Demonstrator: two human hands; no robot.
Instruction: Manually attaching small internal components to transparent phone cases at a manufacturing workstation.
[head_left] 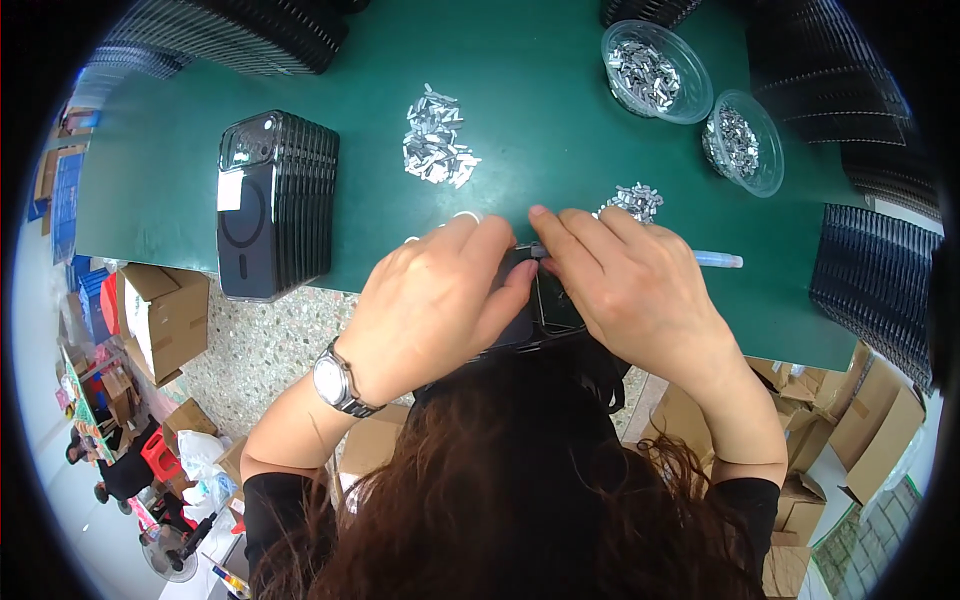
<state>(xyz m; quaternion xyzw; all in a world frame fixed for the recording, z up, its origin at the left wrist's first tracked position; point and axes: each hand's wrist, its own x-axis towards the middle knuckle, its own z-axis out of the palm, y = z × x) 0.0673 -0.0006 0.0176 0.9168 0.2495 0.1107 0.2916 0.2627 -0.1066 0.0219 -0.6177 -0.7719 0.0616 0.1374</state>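
Observation:
Close in front of me, both hands meet over a black phone case (517, 328) with a clear, shiny edge. My left hand (435, 290) is closed on its left side, the thumb pressed toward the upper edge. Opposite it, my right hand (630, 285) grips the case with bent fingers. A small grey piece (539, 251) lies between the fingertips at the case's upper edge. Much of the case is hidden by the hands. Just beyond my right hand is a small pile of silver pieces (635, 203). A bluish pen-like stick (718, 260) lies beside that hand.
A stack of black phone cases (277, 205) stands left on the green table (520, 60). A larger pile of silver pieces (438, 140) lies mid-table. Two clear bowls (692, 88) (765, 175) hold more. Black case rows (875, 290) line the right; cardboard boxes (165, 315) flank the table.

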